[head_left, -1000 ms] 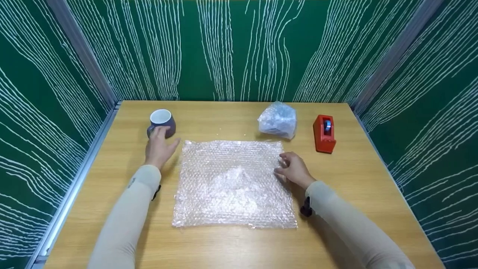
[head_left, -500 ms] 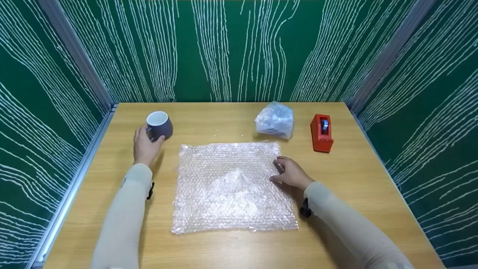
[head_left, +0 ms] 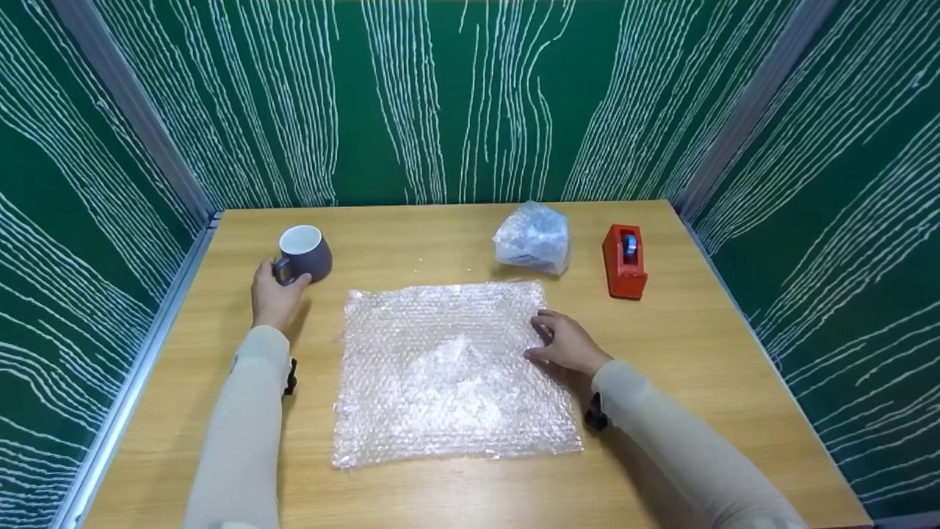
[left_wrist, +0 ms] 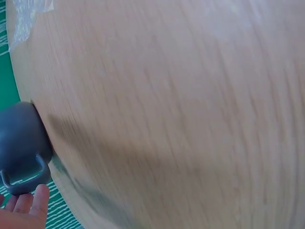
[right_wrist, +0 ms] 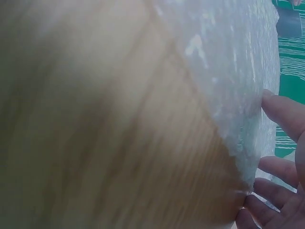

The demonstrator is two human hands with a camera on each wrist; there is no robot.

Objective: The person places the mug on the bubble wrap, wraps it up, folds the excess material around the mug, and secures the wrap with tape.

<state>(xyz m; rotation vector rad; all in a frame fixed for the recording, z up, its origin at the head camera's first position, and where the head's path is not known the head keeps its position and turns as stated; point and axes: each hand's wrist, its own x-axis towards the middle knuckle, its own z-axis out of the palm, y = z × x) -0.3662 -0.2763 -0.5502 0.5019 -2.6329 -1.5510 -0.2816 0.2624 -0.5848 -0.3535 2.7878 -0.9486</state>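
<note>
A dark grey mug (head_left: 312,261), pale inside, stands upright at the back left of the table. My left hand (head_left: 275,297) is right at its handle (left_wrist: 29,183), with the thumb on the mug's side and the other fingers on the far side of the handle. In the left wrist view, the left fingertips lie along the handle's outer curve without curling through it. A sheet of clear bubble wrap (head_left: 440,367) lies flat in the middle. At its right edge is my right hand (head_left: 569,344), fingers loosely bent and thumb apart, fingertips at the wrap.
Behind the sheet sits a bubble-wrapped bundle (head_left: 532,239). A red tape dispenser (head_left: 624,264) with a roll of tape stands to its right. Green walls with white lines (head_left: 396,110) enclose the wooden table (head_left: 411,492) at the back and sides.
My left hand has moved from in front of the mug round to its handle side. The right hand has shifted slightly at the wrap's edge. The head view has turned a little.
</note>
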